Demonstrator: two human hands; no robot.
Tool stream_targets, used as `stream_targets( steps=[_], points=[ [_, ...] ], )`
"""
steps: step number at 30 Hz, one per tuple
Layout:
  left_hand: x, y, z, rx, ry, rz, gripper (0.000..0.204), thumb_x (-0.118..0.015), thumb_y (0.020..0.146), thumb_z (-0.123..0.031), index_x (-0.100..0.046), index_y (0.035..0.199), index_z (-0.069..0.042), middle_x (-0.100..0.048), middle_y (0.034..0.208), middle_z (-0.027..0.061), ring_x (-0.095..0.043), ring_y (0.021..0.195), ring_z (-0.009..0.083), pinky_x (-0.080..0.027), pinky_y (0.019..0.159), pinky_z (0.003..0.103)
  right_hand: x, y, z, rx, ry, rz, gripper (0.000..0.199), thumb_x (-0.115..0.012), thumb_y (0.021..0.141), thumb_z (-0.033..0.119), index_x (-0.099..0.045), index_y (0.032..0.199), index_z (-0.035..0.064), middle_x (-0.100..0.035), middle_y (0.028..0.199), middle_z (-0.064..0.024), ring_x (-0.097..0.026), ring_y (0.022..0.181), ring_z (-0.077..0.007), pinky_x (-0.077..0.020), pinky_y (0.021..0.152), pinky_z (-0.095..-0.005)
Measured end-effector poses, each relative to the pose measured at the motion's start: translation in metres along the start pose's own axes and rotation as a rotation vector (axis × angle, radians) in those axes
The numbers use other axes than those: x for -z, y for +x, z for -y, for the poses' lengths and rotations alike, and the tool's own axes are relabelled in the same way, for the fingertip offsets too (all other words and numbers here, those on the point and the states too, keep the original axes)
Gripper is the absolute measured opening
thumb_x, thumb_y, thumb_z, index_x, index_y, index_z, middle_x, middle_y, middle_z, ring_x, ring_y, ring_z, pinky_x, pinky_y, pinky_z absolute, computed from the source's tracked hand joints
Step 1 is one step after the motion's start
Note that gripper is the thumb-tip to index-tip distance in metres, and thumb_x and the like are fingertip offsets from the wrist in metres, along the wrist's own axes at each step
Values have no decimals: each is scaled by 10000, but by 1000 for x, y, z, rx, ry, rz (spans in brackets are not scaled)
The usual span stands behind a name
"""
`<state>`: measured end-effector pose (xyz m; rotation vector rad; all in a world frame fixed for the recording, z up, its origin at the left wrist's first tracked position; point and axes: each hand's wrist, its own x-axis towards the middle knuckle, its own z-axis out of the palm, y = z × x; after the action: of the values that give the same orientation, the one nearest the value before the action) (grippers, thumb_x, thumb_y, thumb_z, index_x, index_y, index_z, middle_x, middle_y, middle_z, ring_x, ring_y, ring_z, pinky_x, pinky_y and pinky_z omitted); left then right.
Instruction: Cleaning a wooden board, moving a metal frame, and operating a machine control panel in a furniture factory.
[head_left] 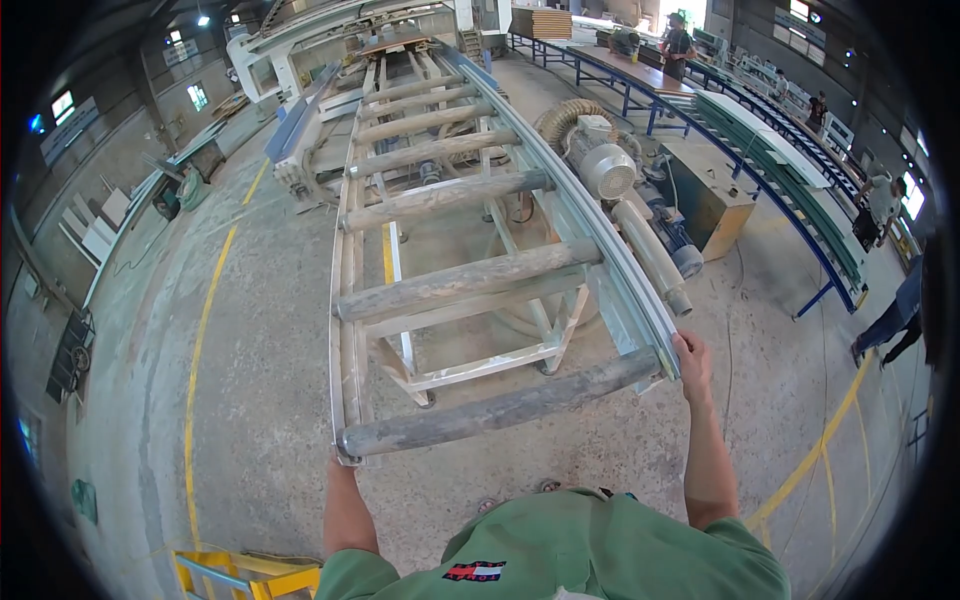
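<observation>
In front of me stretches a long roller conveyor [470, 275] with several dusty grey rollers between two metal side rails. The nearest roller [500, 405] lies crosswise just ahead of my body. My right hand [693, 360] is closed around the near end of the right side rail [640, 295], with its fingers curled at the edge. At the near end of the left side rail [345, 370], my left hand [343, 468] touches the frame from below. The metal hides most of that hand, and its fingers do not show.
A large motor [610, 170] with a ribbed hose and a metal box [705, 200] stand right of the conveyor. Farther right runs a blue-framed table [750, 150]; several people are around it. A yellow metal frame [250, 578] is at lower left. Yellow lines [205, 320] mark the concrete floor.
</observation>
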<state>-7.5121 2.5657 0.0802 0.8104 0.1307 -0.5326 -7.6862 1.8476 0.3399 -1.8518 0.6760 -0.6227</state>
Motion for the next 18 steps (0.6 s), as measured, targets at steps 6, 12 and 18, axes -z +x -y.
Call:
stream_targets(
  steps=[6, 12, 18],
  points=[
    [-11, -12, -2, 42, -23, 12, 641, -482, 812, -579, -504, 1180, -54, -591, 1091, 154, -574, 991, 337, -455, 804, 525, -2, 0, -3, -105, 233, 128, 333, -524, 913, 260, -604, 1085, -13, -622, 936, -60, -556, 841, -129, -434, 760, -264],
    [-21, -33, 12, 66, -49, 21, 597, -456, 820, -578, -535, 1146, -84, -605, 1054, 148, -583, 959, 343, -463, 762, 553, 3, 2, -27, -336, 894, 181, 411, -443, 954, 345, -546, 1168, 10, -625, 1034, -91, -597, 937, -213, -465, 858, -317],
    [-47, -29, 13, 124, -93, 3, 454, -483, 795, -501, -578, 989, -101, -634, 939, 119, -605, 820, 349, -473, 605, 567, 7, 29, -169, -460, 865, 182, 339, -489, 900, 345, -577, 1151, 135, -611, 1122, -60, -569, 1026, -246, -456, 873, -451]
  ],
)
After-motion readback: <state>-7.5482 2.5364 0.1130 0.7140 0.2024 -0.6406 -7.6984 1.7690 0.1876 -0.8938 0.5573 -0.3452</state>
